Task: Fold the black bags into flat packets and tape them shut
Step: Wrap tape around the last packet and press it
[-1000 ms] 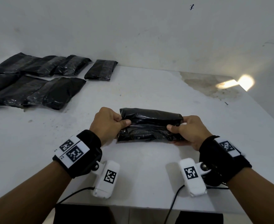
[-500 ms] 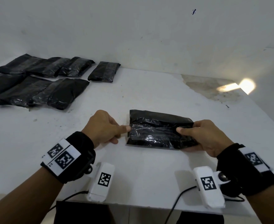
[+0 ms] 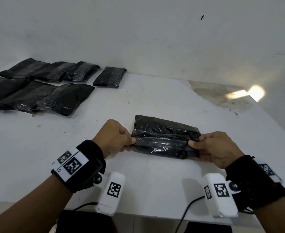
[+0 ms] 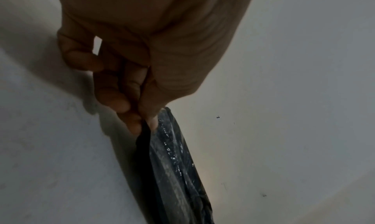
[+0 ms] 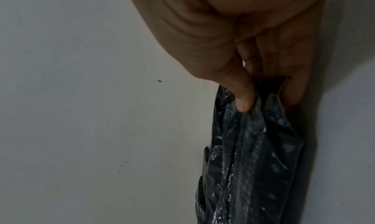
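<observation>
A folded black bag lies as a flat packet on the white table, with a shiny tape strip running along its length. My left hand pinches its left end between thumb and fingers; the left wrist view shows that pinch on the black bag by my left hand. My right hand pinches the right end, thumb on top; in the right wrist view the thumb and fingers of my right hand hold the crumpled edge of the bag.
Several finished black packets lie in two rows at the table's far left, one more a little apart to their right. A stained patch and a bright light spot mark the far right. A white wall stands behind.
The packet has shifted to the right across the table. My left hand, which had let go half a second ago, pinches its left end again; my right hand kept its hold.
</observation>
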Motion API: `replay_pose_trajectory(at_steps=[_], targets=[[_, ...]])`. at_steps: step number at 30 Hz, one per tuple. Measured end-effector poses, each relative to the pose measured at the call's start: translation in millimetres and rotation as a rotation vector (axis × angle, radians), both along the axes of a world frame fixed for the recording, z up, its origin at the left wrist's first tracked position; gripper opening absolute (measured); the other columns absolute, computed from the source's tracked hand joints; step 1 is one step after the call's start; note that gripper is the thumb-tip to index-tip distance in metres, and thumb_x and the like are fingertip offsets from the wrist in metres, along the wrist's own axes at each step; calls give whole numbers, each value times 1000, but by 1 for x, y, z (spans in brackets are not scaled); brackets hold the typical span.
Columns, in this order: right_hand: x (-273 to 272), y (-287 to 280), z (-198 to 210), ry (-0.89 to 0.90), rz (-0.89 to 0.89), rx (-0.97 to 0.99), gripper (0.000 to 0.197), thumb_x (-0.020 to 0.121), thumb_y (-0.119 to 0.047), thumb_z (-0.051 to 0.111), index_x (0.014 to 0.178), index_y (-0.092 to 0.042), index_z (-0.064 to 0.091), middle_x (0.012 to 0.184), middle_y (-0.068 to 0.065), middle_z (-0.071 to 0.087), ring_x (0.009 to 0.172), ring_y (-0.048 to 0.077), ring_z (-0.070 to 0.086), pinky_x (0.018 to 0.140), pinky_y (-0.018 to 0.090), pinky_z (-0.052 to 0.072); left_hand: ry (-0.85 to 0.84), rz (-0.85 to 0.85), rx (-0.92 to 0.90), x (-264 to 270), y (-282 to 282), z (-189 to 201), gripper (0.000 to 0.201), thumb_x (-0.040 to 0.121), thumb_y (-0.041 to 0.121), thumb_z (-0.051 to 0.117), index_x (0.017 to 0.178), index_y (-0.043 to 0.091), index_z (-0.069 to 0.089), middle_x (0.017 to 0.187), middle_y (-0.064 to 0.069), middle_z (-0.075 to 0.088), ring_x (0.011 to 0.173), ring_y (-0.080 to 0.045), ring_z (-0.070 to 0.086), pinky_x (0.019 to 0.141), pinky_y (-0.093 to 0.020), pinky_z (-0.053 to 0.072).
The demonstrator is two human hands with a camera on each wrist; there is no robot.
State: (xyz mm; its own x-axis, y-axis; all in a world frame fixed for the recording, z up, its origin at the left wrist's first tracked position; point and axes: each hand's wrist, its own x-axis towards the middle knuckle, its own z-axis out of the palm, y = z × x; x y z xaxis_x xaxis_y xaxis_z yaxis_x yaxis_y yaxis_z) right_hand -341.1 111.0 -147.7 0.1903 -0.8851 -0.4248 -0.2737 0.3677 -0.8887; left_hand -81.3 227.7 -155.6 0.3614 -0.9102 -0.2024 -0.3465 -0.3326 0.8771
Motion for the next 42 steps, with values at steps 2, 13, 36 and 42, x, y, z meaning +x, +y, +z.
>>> replay_pose_trajectory(at_steps=[2,13,36,42], targets=[[1,0,0,-26,-2,4,33,76,14,73,74,-9,50,66,15,70,54,24,71,52,40,61,-6,13,15,1,-1,1,22,83,6,74,64,-3,71,59,-19,67,45,-14,50,51,-20,44],[-5,3,-2,-57,180,97,10,79,-4,73,88,2,71,91,22,74,73,29,73,69,39,62,86,-37,125,13,4,8,13,86,4,70,76,-4,72,64,-14,65,62,-19,56,52,-23,43],[5,5,10,-106,-63,-107,17,80,-5,76,69,-7,64,63,7,68,50,18,62,45,22,49,142,185,-145,-1,-16,1,18,76,19,84,73,3,76,58,-16,64,53,-23,51,47,-24,41],[25,8,48,-233,-37,-128,9,83,-6,72,78,-7,65,67,8,64,56,19,62,49,25,54,-252,131,-202,-13,-10,31,87,44,73,79,114,26,59,99,8,64,91,-8,61,74,-25,49]])
